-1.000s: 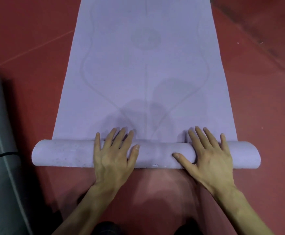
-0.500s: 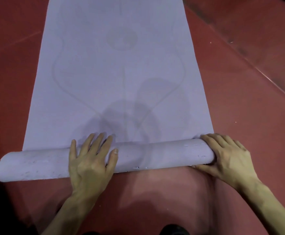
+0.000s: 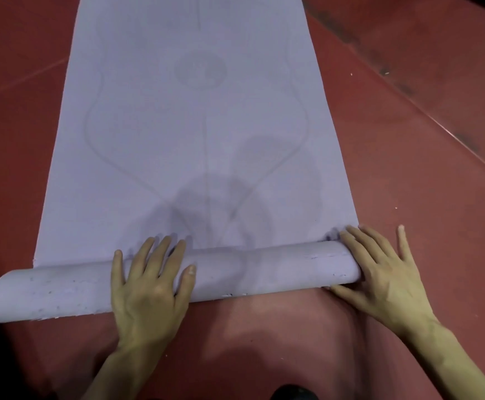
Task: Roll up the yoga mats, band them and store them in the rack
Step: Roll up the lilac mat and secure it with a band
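Partly rolled lavender yoga mat [image 3: 195, 134] lying on red floor [image 3: 16, 145], rolled end nearest. Flat atop the roll left of middle, left hand [image 3: 149, 287], fingers straight and spread. Against the roll's right end, right hand [image 3: 379, 272], open with fingers extended.

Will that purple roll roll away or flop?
Probably rolls: the rolled part is a round tube on the flat floor. Likely bendy, since the mat curls tightly. It might unroll if the left hand and right hand let go.
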A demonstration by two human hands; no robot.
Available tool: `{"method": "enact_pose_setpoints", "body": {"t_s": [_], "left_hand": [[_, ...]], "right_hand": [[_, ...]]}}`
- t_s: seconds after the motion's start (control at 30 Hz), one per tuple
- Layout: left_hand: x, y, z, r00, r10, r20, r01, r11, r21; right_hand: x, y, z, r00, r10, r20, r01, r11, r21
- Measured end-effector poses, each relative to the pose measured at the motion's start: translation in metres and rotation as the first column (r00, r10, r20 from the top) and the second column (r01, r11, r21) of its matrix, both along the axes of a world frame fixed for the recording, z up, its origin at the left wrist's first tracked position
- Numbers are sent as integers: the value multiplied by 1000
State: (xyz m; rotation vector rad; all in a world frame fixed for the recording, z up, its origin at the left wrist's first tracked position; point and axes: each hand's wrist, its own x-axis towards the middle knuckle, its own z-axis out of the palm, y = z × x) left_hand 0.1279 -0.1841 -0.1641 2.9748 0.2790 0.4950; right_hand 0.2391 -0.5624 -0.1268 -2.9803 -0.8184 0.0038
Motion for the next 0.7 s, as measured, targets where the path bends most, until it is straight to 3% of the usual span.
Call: {"method": "enact_pose_setpoints", "body": {"t_s": [0.17,0.3,0.53,0.7], "left_hand": [[3,0,1,1000,3,-21,-3,1000,-22],[0,-2,4,997,9,-74,-12,999,-40],[-16,-7,11,990,11,-141,-16,999,-36],[-36,-10,2,999,-36,-17,36,999,-8]], "right_hand": [[18,16,5,986,131,-102,-134,991,-20],[25,25,9,976,116,-182,-113,993,29],[1,24,5,987,117,-113,-112,993,46],[-25,19,-3,991,89,-104,-81,994,77]]}}
